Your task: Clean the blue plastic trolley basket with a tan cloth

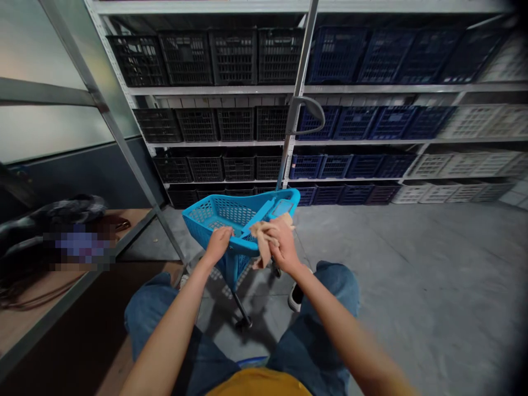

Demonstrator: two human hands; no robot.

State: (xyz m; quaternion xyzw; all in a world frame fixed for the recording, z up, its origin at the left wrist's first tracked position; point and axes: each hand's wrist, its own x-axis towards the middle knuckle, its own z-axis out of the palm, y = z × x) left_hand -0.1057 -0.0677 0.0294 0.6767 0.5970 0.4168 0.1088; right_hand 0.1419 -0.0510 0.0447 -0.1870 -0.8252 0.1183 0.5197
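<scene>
Now, blue trolley: here it is, standing on the floor between the person's knees, just past twelve o'clock from the body, its basket showing nothing loose that I can make out.
Left hand: down at the basket's seven o'clock, fingers curled and clamped on the near rim, apparently steadying it.
Right hand: over at four o'clock, fingers bunched tight around the cloth, right against the handle end.
Beige cloth: crumpled in that right grip, one tail hanging over the edge towards five o'clock.
Step in hand: it looks like a wipe-down, the rim and handle end getting the attention; how much is done, nobody can say from this view.
Next move: I'd say it calls for a firm left hold, the loose tail gathered in, and the cloth pressed along the rim from four o'clock towards two.
Caster: out at six o'clock, free to roll by the look of it, so a hard rub could shift everything.
Surroundings: shelving stacked with crates across twelve; table away at eight, dark cloth items on top.
</scene>
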